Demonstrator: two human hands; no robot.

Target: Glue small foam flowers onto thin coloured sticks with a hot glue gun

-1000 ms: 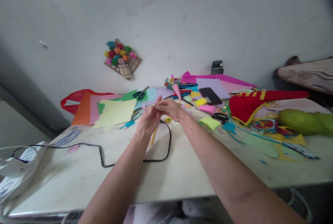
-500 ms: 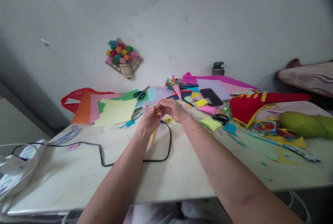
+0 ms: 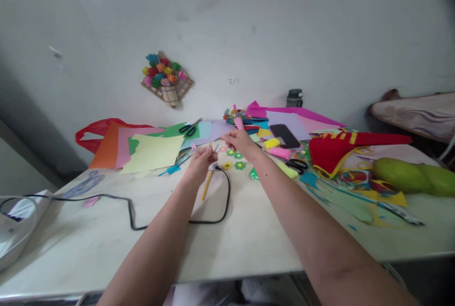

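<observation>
A: Where was the piece in hand?
B: At the left hand (image 3: 202, 162), above the table (image 3: 149, 254). Fingertips closed on what seemed a thin, pale sliver (image 3: 217, 148); too small and blurred to name.
A: And the right hand (image 3: 241, 144)?
B: Up and to the right of it, thumb and fingertips brought together. Nothing could be made out between them.
A: Change noted?
B: Yes. Half a second earlier the hands met, fingers touching. Now a gap stood between them, the right having drawn off.
A: Reading?
B: Judged: the joint handling had broken off, leaving the sliver with the left alone.
A: What showed in the gap?
B: Paper flowers, a green one (image 3: 240, 165) and a yellow one (image 3: 226, 165) among them. More of the group was visible than before, the right hand no longer covering it.
A: Below the left hand?
B: A yellow stick (image 3: 207, 186), slanted, with the end of a black cord (image 3: 227, 197) just beside its top.
A: Farther out?
B: A phone (image 3: 285, 136) beyond the right hand; a pale-yellow sheet (image 3: 152, 154) off to the left.
</observation>
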